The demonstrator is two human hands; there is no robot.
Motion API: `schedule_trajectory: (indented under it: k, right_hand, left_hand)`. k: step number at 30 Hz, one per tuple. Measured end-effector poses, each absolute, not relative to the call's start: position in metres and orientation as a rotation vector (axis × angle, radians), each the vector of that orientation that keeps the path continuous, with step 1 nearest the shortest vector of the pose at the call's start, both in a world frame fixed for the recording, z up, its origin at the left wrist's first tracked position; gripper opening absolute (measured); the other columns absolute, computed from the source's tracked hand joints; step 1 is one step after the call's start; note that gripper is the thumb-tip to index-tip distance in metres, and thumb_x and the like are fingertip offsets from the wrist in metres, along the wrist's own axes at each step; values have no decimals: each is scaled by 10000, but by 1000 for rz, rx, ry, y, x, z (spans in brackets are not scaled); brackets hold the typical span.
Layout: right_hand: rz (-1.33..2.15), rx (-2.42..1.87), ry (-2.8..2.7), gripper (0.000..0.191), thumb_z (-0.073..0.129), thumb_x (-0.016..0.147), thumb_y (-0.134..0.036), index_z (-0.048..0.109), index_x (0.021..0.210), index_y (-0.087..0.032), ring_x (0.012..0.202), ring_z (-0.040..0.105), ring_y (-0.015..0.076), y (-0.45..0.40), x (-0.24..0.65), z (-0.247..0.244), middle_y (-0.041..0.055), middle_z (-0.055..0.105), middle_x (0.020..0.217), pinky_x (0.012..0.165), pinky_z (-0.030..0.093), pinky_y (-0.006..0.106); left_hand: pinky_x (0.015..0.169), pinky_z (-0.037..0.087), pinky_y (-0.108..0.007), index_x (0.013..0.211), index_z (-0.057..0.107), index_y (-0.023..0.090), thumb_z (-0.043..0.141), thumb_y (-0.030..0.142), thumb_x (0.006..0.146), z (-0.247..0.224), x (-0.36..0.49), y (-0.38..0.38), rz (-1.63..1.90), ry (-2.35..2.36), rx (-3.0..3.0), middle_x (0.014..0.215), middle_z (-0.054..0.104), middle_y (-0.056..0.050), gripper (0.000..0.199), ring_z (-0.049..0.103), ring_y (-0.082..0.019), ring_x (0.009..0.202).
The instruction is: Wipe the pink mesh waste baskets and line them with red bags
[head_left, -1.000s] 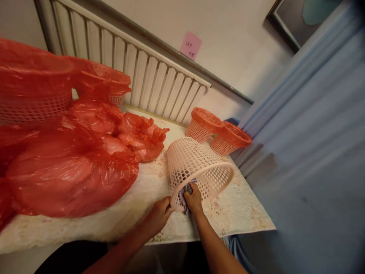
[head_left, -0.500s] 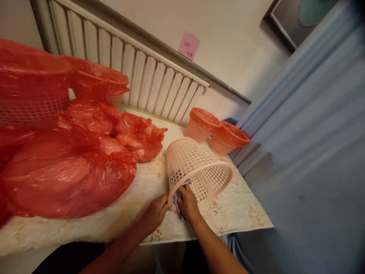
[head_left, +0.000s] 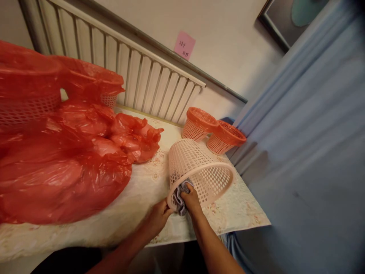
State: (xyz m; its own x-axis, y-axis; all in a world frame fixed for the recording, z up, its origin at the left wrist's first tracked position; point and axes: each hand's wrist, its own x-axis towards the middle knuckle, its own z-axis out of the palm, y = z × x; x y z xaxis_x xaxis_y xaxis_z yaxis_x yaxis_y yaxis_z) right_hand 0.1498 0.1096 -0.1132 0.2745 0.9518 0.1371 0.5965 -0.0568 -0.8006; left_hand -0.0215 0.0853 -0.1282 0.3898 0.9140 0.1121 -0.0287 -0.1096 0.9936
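A pale pink perforated plastic basket (head_left: pixel 186 160) lies on its side on the table, its mouth turned toward me and to the right. My left hand (head_left: pixel 159 217) is closed on the lower left of the basket's rim. Just inside the mouth, my right hand (head_left: pixel 191 199) grips a crumpled grey-purple cloth (head_left: pixel 180 198) against the inner wall near that rim. Some of the right fingers are hidden in the cloth's folds.
Red plastic bags (head_left: pixel 65 179) with bulky contents cover the left of the flowered tablecloth (head_left: pixel 148 190). Behind them stand bag-covered baskets (head_left: pixel 31 106). Two small red-lined baskets (head_left: pixel 195 127) are at the back right. A radiator (head_left: pixel 139 76) lines the wall; a blue curtain (head_left: pixel 299 152) hangs right.
My right hand has shifted slightly within the basket's mouth, and more of the cloth shows now. My left hand keeps its hold on the rim. The whole view has shifted a little.
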Motion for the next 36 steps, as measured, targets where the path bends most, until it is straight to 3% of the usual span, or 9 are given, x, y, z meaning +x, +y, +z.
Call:
schedule_trajectory:
  k: [3, 9, 12, 16, 21, 26, 29, 33, 36]
  right_hand:
    - [654, -1690, -1401, 341, 478, 734, -229, 623, 1038, -178, 734, 605, 170, 107, 137, -108, 7, 665, 837, 689, 499, 267]
    - [303, -1665, -1792, 477, 468, 635, -57, 648, 1044, -224, 1050, 550, 200, 85, 135, -97, 50, 584, 1129, 943, 433, 311]
    - [117, -1848, -1995, 562, 486, 643, -12, 637, 1117, -272, 1047, 552, 206, 77, 159, -97, 69, 521, 1236, 915, 437, 301]
    - [3, -2038, -1926, 514, 484, 670, -12, 657, 1080, -269, 998, 571, 211, 76, 189, -100, 84, 549, 1159, 892, 439, 308]
    - [450, -1782, -1472, 438, 521, 598, -71, 680, 982, -210, 1047, 565, 233, 90, 179, -104, 64, 618, 1054, 994, 400, 362]
    - [778, -1580, -1259, 346, 514, 732, -258, 609, 1055, -180, 740, 612, 175, 101, 139, -99, 9, 655, 830, 689, 508, 284]
    - [849, -1483, -1208, 293, 511, 737, -245, 602, 1009, -183, 691, 583, 155, 98, 122, -92, -10, 630, 785, 653, 491, 260]
    - [446, -1656, -1715, 402, 484, 638, -78, 657, 976, -209, 970, 580, 200, 83, 129, -89, 47, 617, 1037, 887, 457, 309]
    - [209, -1826, -1966, 546, 465, 630, -25, 658, 1084, -259, 1028, 578, 212, 71, 154, -94, 76, 548, 1205, 900, 454, 311]
  left_hand:
    - [770, 482, -294, 879, 683, 164, 570, 243, 758, -130, -19, 86, 929, 856, 1462, 821, 718, -37, 184, 626, -222, 822]
    - [699, 451, -271, 770, 616, 165, 526, 192, 748, -134, -24, 91, 1021, 914, 1567, 766, 668, -18, 97, 595, -188, 742]
    - [629, 434, -251, 678, 545, 182, 532, 218, 746, -128, -31, 95, 1084, 931, 1548, 652, 582, 19, 79, 555, -163, 656]
    - [622, 430, -243, 694, 538, 186, 536, 228, 759, -123, -37, 98, 1135, 881, 1514, 638, 534, 35, 78, 539, -147, 644]
    - [620, 462, -246, 792, 532, 179, 571, 201, 714, -134, -23, 93, 1100, 802, 1286, 710, 562, 33, 90, 565, -147, 669]
    - [708, 487, -280, 847, 615, 153, 545, 155, 723, -135, -15, 85, 970, 776, 1357, 800, 667, -19, 143, 611, -185, 776]
    - [691, 478, -276, 769, 615, 159, 541, 192, 756, -130, -22, 86, 1007, 852, 1426, 750, 663, -18, 82, 597, -184, 741]
    - [623, 441, -250, 656, 548, 176, 548, 226, 755, -121, -36, 94, 1113, 930, 1512, 643, 576, 14, 112, 545, -159, 654]
    - [606, 432, -237, 712, 556, 182, 548, 265, 780, -114, -46, 101, 1195, 906, 1477, 651, 551, 27, 108, 538, -145, 641]
